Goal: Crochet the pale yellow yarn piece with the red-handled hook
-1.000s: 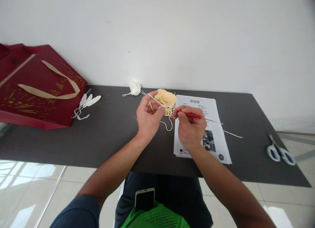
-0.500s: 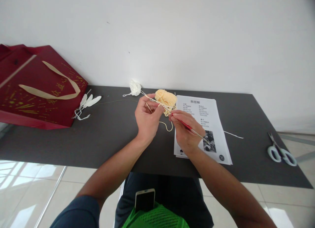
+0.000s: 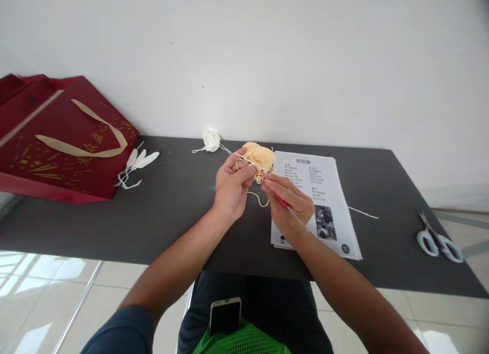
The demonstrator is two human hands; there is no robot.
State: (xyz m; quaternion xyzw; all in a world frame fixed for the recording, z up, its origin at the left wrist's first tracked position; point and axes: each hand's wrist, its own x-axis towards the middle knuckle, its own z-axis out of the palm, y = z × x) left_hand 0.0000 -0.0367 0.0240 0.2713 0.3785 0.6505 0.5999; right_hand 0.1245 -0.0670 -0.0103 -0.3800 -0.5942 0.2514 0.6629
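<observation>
plain white wall [image 3: 290, 53] behind, no windows showing, light's soft and even. dark grey table [image 3: 76, 211] pushed right up against it. floor [image 3: 42, 288] is glossy pale tile, bright reflections on the left side, and you can see a thin metal table leg [image 3: 78, 305] there too. a bit more tile shows at the right edge past the table corner

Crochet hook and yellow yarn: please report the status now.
Right hand grips crochet hook. Left hand pinches yellow yarn. Nothing between hands.
</observation>
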